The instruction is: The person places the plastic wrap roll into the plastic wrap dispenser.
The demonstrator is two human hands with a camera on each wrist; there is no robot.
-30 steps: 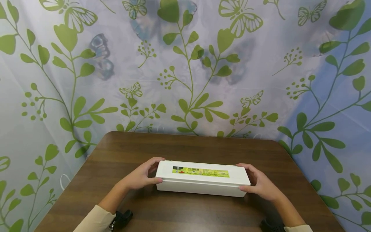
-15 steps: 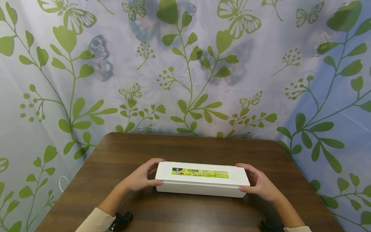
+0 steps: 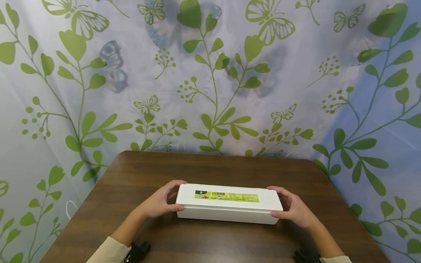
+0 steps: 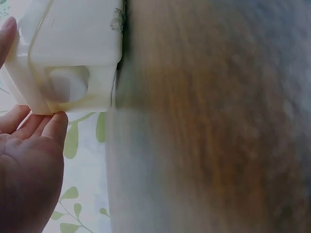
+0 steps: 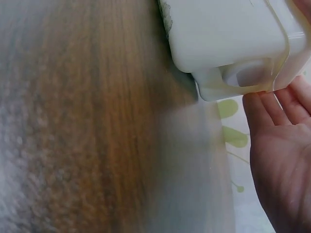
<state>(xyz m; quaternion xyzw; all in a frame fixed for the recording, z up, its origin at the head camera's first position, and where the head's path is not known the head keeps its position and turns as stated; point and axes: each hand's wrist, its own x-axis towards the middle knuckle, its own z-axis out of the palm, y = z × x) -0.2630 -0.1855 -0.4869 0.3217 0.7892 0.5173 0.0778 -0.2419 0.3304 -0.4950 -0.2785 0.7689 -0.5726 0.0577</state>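
A long white cling film box [image 3: 227, 213] with a yellow-green label [image 3: 227, 196] lies lengthwise across the table in the head view. My left hand [image 3: 160, 199] holds its left end, thumb at the near side and fingers at the far side. At the other end my right hand [image 3: 295, 208] grips it the same way. In the left wrist view, a pale round shape [image 4: 70, 85] shows in an opening at the box's end. A similar opening with a round shape [image 5: 250, 74] appears in the right wrist view. The lid looks closed.
The brown wooden table [image 3: 210, 241] has rounded far corners. Behind it hangs a pale curtain [image 3: 210, 73] with green leaves and butterflies. Dark straps sit at both wrists, and a thin white loop [image 3: 69, 210] hangs by the table's left edge.
Both hands keep their hold on the cling film box, which stays in place. Only the head view has shifted slightly.
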